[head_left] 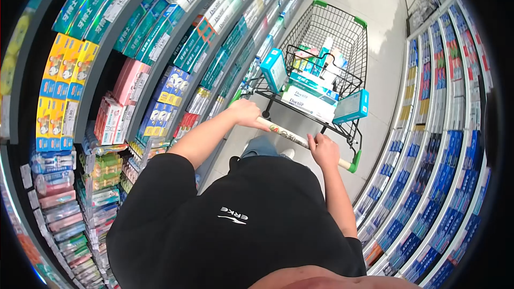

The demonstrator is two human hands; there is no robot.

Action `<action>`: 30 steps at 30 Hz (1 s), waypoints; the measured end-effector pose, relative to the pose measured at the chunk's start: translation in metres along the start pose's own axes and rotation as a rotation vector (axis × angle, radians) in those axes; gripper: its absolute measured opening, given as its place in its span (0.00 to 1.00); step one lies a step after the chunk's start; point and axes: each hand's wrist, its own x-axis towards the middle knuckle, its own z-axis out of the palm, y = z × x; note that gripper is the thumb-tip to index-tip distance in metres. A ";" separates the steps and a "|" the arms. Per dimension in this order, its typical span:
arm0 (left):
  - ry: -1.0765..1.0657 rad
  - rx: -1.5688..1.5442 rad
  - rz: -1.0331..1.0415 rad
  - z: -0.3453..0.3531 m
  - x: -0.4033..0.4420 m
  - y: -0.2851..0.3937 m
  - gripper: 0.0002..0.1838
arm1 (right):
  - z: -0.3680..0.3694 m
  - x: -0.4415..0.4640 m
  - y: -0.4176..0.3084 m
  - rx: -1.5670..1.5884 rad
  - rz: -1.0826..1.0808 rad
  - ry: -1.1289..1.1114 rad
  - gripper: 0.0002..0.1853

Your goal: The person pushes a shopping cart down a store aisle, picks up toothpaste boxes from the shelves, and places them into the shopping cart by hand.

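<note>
My left hand [247, 113] is closed around the left part of the shopping cart handle [286, 135]. On the handle's right part, my right hand [324, 150] is wrapped round it too. Ahead of the handle stands the black wire shopping cart [357, 48] with green corners. White and teal toothpaste boxes [308, 101] are stacked in its near end, with bottles and packages behind them. A blue box [274, 69] leans at the cart's left side, and another blue box [351, 106] sits at its right side.
Tall shelves [214, 43] of toothpaste boxes and toothbrush packs rise close on the left. Along the right run more shelves [428, 144] packed with blue and red boxes. Pale tiled floor [383, 48] stretches ahead between them. A wire rack [420, 5] stands at the far right.
</note>
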 end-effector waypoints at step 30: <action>0.241 0.086 -0.022 -0.071 0.107 -0.062 0.51 | -0.022 0.141 0.040 -0.135 0.063 0.071 0.24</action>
